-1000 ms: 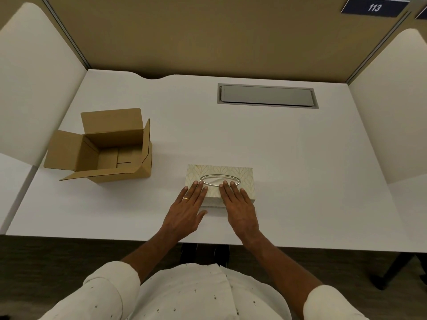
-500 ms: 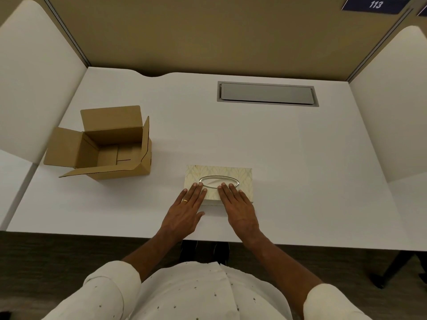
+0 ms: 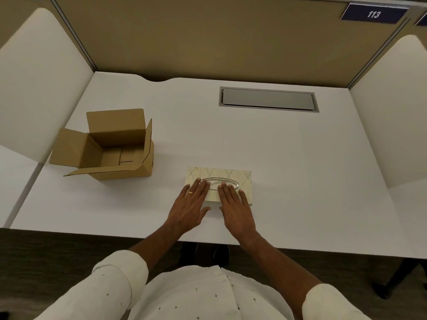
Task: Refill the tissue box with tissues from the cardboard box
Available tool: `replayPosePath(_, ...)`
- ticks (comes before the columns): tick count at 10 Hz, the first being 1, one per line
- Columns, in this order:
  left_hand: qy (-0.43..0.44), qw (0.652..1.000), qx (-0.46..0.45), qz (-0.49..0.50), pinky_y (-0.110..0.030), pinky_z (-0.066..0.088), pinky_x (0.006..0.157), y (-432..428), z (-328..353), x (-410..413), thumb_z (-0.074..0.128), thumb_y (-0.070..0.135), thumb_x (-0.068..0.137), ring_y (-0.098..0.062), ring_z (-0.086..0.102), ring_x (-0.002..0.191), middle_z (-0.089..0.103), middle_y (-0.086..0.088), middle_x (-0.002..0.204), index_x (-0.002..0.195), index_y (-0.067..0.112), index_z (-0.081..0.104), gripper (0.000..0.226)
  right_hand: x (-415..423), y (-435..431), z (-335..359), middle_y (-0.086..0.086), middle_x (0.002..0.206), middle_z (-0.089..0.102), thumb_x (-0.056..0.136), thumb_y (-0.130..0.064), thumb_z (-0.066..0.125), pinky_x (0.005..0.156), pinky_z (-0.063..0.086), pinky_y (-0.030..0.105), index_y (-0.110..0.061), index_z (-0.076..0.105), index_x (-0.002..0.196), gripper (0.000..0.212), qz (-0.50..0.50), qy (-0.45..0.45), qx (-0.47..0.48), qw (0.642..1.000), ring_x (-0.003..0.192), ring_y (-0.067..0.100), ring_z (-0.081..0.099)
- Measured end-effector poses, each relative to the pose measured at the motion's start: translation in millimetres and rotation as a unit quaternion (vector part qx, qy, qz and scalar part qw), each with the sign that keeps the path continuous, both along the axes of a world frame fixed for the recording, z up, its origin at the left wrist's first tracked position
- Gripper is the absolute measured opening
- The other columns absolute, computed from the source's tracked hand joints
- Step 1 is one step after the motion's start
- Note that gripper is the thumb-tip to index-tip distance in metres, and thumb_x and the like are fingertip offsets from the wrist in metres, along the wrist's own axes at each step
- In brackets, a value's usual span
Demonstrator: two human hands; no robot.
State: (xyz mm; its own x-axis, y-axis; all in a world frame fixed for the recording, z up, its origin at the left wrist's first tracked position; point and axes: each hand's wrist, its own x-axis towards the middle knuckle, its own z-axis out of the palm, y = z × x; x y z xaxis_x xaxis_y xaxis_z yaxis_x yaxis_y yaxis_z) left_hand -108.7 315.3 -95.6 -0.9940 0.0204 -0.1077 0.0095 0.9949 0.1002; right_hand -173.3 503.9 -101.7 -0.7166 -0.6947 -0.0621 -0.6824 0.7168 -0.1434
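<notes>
A cream tissue box (image 3: pixel 240 176) with a leaf pattern and an oval slot lies on the white desk near its front edge. My left hand (image 3: pixel 190 207) and my right hand (image 3: pixel 235 207) rest flat on its near half, fingers together and fingertips at the oval slot's rim. Neither hand grips anything. To the left stands a brown cardboard box (image 3: pixel 115 146) with its flaps open. Its inside shows only bare cardboard; no tissues are visible in it.
The white desk (image 3: pixel 300 181) is walled by tan and white partitions at the back and sides. A grey cable hatch (image 3: pixel 268 99) is set flush in the back right. A sign reading 113 (image 3: pixel 373 13) hangs at top right.
Both hands stay flat on the tissue box, with their fingertips slightly further over the oval slot. The view has shifted a little; the boxes have not moved.
</notes>
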Motion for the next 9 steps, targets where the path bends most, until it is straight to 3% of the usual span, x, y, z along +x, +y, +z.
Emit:
replayPosePath(1,-0.03,0.998,-0.027,-0.048,-0.048,0.013,0.126,-0.1,0.7,-8.7,0.033,0.055,0.103,-0.025,-0.001,0.156,0.003,-0.009,0.169,0.16,0.009,0.008,0.077,-8.9,2.3,4.3,0.016,0.16,0.038,0.099,-0.018,0.061,0.119,0.031,0.056,-0.004,0.033,0.156,0.064,-0.004,0.01,0.007,1.0,0.149,0.032,0.034)
replayPosePath(3,-0.061,0.996,-0.047,-0.035,-0.048,0.01,0.126,4.9,-3.4,-9.7,0.025,0.058,0.103,-0.023,-0.007,0.156,-0.003,-0.006,0.169,0.161,0.012,0.001,0.078,-13.7,4.5,5.8,0.016,0.161,0.037,0.099,-0.015,0.061,0.12,0.029,0.055,-0.005,0.031,0.156,0.066,0.014,0.002,0.031,0.999,0.15,0.031,0.033)
replayPosePath(5,-0.067,0.997,-0.033,-0.005,-0.052,0.01,0.126,15.5,-8.8,-11.5,0.032,0.055,0.103,-0.026,-0.004,0.156,0.0,-0.009,0.169,0.16,0.011,0.006,0.076,-11.5,7.3,0.4,0.017,0.162,0.034,0.091,-0.006,0.067,0.12,0.029,0.055,-0.004,0.028,0.157,0.077,0.019,0.008,0.023,1.0,0.151,0.032,0.03)
replayPosePath(6,-0.075,0.996,-0.038,-0.007,-0.051,0.004,0.126,15.3,-12.0,-9.6,0.03,0.056,0.103,-0.026,-0.013,0.155,-0.011,-0.008,0.167,0.159,0.011,-0.005,0.08,-11.6,10.1,-2.3,0.017,0.165,0.026,0.093,-0.003,0.062,0.122,0.026,0.054,-0.005,0.022,0.159,0.077,0.03,0.018,0.015,0.999,0.153,0.032,0.022)
replayPosePath(7,-0.052,0.998,-0.035,-0.027,-0.05,0.002,0.127,10.9,-12.3,-5.0,0.033,0.058,0.101,-0.027,-0.015,0.154,-0.017,-0.009,0.167,0.158,0.01,-0.011,0.086,-10.1,15.4,-5.8,0.016,0.167,0.018,0.099,-0.006,0.055,0.123,0.024,0.052,-0.005,0.019,0.159,0.07,0.031,0.018,-0.017,0.999,0.155,0.031,0.016)
replayPosePath(8,-0.001,1.0,0.0,-0.021,-0.048,0.008,0.126,4.9,-12.1,0.5,0.04,0.061,0.098,-0.028,-0.004,0.155,-0.006,-0.011,0.168,0.159,0.007,0.001,0.09,-9.8,25.5,-9.9,0.011,0.168,0.007,0.107,-0.029,0.041,0.125,0.016,0.048,-0.008,0.013,0.16,0.063,0.017,0.013,-0.046,0.999,0.156,0.027,0.008)
replayPosePath(9,0.044,0.999,0.025,0.002,-0.043,0.008,0.128,-2.9,-9.7,-0.4,0.035,0.06,0.1,-0.027,0.01,0.155,0.008,-0.012,0.168,0.159,0.005,0.014,0.083,-13.7,27.7,-6.9,0.007,0.169,0.008,0.107,-0.042,0.034,0.123,0.013,0.044,-0.008,0.017,0.16,0.064,-0.025,0.029,-0.069,0.997,0.156,0.025,0.009)
